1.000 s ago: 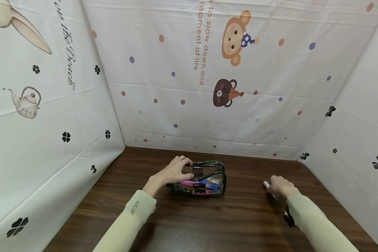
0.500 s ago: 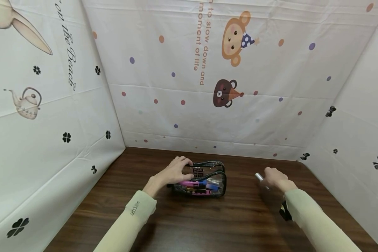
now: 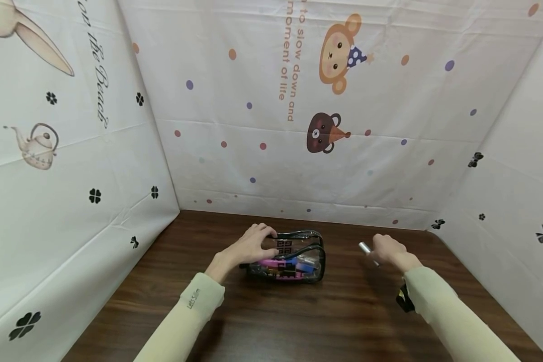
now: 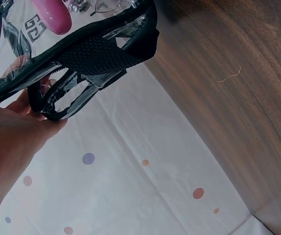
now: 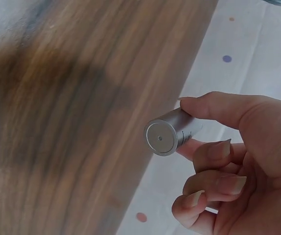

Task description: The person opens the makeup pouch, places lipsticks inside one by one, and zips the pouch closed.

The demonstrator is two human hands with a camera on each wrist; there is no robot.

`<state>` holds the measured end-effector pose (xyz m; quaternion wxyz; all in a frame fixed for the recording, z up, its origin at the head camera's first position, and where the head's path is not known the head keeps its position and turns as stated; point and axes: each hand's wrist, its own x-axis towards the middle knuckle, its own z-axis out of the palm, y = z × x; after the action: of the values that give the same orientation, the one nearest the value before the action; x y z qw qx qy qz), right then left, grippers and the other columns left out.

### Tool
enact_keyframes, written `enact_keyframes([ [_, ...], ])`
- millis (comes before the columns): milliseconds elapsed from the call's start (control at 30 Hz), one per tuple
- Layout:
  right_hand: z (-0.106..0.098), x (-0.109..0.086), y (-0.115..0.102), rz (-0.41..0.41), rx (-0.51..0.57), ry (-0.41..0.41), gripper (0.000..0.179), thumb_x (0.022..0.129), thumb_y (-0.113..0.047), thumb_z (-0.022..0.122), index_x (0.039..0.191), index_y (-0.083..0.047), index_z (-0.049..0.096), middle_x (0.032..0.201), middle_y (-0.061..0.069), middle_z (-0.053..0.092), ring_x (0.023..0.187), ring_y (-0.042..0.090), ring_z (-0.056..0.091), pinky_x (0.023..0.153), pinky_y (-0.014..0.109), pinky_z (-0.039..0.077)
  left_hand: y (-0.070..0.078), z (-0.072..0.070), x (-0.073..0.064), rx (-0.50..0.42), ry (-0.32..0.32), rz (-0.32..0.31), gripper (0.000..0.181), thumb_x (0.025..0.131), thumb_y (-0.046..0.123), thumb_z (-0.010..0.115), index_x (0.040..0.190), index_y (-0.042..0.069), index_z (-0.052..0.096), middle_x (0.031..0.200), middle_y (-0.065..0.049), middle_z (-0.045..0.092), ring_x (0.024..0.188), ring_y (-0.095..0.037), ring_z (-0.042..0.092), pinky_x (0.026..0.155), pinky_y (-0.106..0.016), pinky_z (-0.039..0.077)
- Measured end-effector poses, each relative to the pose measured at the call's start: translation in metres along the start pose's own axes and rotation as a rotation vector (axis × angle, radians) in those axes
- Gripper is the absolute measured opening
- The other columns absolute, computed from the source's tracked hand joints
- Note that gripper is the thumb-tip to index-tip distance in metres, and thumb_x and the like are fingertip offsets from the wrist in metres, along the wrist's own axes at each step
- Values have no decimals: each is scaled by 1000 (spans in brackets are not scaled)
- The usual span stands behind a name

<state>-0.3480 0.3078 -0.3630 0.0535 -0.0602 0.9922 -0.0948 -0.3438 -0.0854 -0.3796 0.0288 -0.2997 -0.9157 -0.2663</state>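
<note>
A clear pouch [image 3: 286, 256] with black trim stands on the table, packed with pink, blue and black items. My left hand [image 3: 252, 245] grips its top edge near the zipper; in the left wrist view the thumb and fingers hold the black rim [image 4: 57, 105]. A pink rounded item [image 4: 53, 15] shows through the plastic. To the right, my right hand [image 3: 386, 249] pinches a slim silver cosmetic tube [image 3: 365, 248] between thumb and fingers, raised above the table. The right wrist view shows the tube's round end [image 5: 160, 138] and dark print on its side; the other fingers curl below.
The dark wooden table [image 3: 298, 322] meets a printed white cloth [image 3: 235, 161] at the back and both sides. Pouch and right hand are apart, with bare wood between them. A black device [image 3: 404, 299] is at my right wrist.
My right hand has lifted the silver tube off the table and moved it left and away from me, nearer the pouch. The left hand and pouch have stayed in place.
</note>
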Motion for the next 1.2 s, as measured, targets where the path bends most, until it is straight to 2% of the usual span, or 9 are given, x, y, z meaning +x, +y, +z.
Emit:
enact_keyframes([
  [200,-14,2,-14,-40,-4,10,23,87,-20,64,69,-6,66,58,5,60,50,11,40,48,27,32,0,0,0,1,0,4,42,89,37,62,124,14,56,134,-8,49,124,-27,43,105,-50,36],
  [367,-25,6,-26,-55,-15,44,26,86,-23,66,66,-7,67,55,2,58,50,12,41,48,28,32,-2,1,0,11,1,3,43,89,38,62,125,15,56,135,-7,49,125,-27,43,105,-49,36],
  [700,-29,8,-44,-76,-3,39,26,86,-23,66,65,-7,67,58,6,63,49,12,43,48,27,33,-2,2,-1,6,5,5,43,89,38,62,125,15,56,135,-8,49,125,-28,43,105,-50,36],
  [900,-34,9,-53,-115,-6,66,31,86,-24,67,58,-9,64,48,-1,55,45,10,40,45,25,30,-2,2,0,15,4,6,43,89,38,62,125,15,56,135,-7,50,124,-28,43,104,-49,36],
  [1200,-45,4,-75,-165,6,83,36,86,-28,68,57,-10,59,46,-5,44,45,9,33,45,24,24,-3,3,1,28,6,4,42,89,39,62,124,15,56,135,-6,50,125,-27,43,104,-49,36],
])
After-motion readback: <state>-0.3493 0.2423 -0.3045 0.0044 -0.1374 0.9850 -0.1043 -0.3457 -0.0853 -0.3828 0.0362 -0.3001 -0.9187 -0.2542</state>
